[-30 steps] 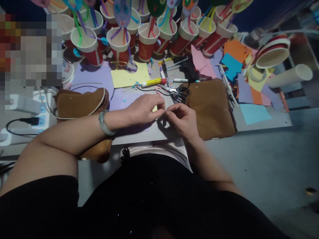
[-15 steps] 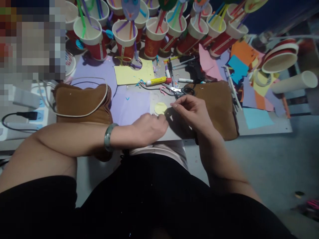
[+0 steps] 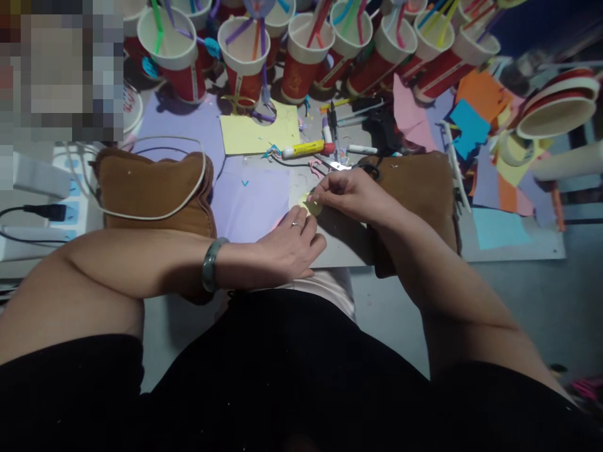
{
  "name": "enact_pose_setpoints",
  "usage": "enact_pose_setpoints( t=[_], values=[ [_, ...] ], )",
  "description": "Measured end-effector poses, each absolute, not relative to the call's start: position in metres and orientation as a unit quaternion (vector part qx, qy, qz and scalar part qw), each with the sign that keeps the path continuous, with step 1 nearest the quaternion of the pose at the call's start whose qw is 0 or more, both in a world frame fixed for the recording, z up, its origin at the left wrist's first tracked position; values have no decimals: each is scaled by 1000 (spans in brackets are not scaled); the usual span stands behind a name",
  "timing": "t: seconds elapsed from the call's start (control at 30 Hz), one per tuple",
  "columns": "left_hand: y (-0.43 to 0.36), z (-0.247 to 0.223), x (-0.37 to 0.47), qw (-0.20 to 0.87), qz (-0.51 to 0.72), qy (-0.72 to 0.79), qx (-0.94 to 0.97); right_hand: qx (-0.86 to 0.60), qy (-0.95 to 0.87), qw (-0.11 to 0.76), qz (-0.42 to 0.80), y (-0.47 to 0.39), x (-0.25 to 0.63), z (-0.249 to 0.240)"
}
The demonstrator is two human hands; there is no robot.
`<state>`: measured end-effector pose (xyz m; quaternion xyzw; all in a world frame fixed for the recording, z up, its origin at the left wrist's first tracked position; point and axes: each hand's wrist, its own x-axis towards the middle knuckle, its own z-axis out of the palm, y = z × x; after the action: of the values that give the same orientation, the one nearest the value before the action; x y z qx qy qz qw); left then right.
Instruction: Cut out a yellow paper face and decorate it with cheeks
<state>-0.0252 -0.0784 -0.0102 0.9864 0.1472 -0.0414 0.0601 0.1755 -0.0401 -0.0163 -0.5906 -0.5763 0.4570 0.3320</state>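
Note:
A pale yellow paper disc [image 3: 314, 209] lies on the grey tabletop, partly covered by my fingers. My left hand [image 3: 294, 246] rests palm down at its near edge, fingers apart, index fingertip at the disc; a ring and a green bangle show. Over the disc's far side, my right hand [image 3: 346, 194] has thumb and index finger pinched together. Whatever sits in that pinch is too small or hidden to name. Just beyond the right hand lie scissors [image 3: 338, 165], their handles partly behind it. A purple paper sheet [image 3: 252, 201] lies left of the disc.
Red-and-white paper cups [image 3: 301, 69] with coloured straws stand along the back. A yellow glue tube [image 3: 304, 149] and markers lie mid-table. Brown cushions [image 3: 153, 191] flank the work area. Paper scraps [image 3: 471, 129] and a tape roll [image 3: 518, 149] are at right, a power strip [image 3: 78, 188] at left.
My left hand has uncurled its fingers and spread them by the disc. My right hand has moved left, bringing its pinch over the disc. The view has shifted slightly.

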Motion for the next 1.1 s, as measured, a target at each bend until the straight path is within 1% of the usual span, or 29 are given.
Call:
enact_pose_setpoints(
  t=[0.1,0.17,0.3,0.47,0.6,0.8,1.1],
  values=[
    [-78,-10,-24,72,-50,148,985,-577,-567,325,490,-37,177,-21],
    [-77,-9,-24,74,-52,151,984,-581,-560,338,485,-36,177,-23],
    [-77,-6,-22,71,-58,151,984,-569,-578,285,510,-34,176,-24],
    [-78,-2,-21,83,-83,164,979,-568,-584,278,510,-33,173,-24],
    [-78,-1,-21,87,-85,166,979,-573,-602,265,489,-33,171,-24],
    [-77,-3,-22,93,-83,161,979,-607,-633,215,429,-36,166,-19],
    [-77,1,-21,84,-95,156,980,-632,-647,188,383,-40,161,-16]
  ],
)
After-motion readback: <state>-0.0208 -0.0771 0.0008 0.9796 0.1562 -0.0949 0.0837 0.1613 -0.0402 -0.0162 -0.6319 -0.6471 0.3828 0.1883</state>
